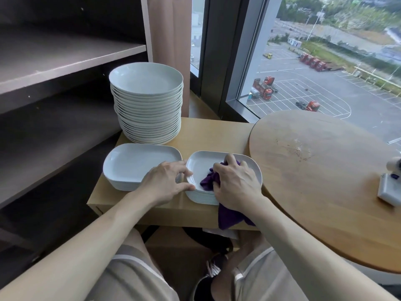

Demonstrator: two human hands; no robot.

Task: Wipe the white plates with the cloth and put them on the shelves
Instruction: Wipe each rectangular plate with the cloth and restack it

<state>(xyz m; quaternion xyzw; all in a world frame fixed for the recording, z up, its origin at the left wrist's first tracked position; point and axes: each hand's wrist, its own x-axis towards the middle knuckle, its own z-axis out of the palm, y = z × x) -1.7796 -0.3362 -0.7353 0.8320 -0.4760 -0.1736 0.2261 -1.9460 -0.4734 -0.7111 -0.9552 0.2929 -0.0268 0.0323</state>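
Cloth (209,182) gripped by right hand (237,187) trails toward the person off the face-up plate (199,165), left hand (166,181) holding its rim.

head cam | worn at head height | faces forward-down | close over low table (201,131) | single view

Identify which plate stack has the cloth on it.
The right-hand square stack, beside the round table: the right hand grips the purple cloth on its top plate. The left square stack and the tall round stack have no cloth.
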